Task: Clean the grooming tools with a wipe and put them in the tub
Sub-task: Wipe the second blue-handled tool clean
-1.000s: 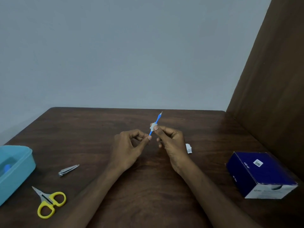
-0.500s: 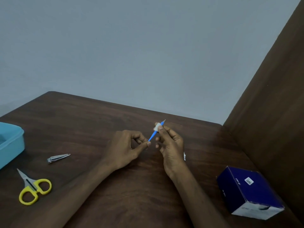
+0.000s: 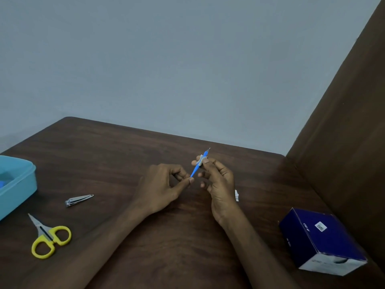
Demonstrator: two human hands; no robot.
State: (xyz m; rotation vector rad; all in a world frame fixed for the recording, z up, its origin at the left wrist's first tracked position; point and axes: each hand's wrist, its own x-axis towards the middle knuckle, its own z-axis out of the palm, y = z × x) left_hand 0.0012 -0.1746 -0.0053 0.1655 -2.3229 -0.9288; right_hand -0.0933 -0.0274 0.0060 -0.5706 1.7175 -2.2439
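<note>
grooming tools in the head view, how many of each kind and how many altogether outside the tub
Blue-handled pick, held between the left hand and right hand: 1
Nail clipper, lying on the table: 1
Yellow scissors, lying on the table: 1
Total outside the tub: 3

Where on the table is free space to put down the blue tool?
Bare wood lies between the silver nail clipper and the left hand, and along the far edge of the dark wooden table. It is crowded at the left, by the light blue plastic tub and yellow-handled scissors.
</note>
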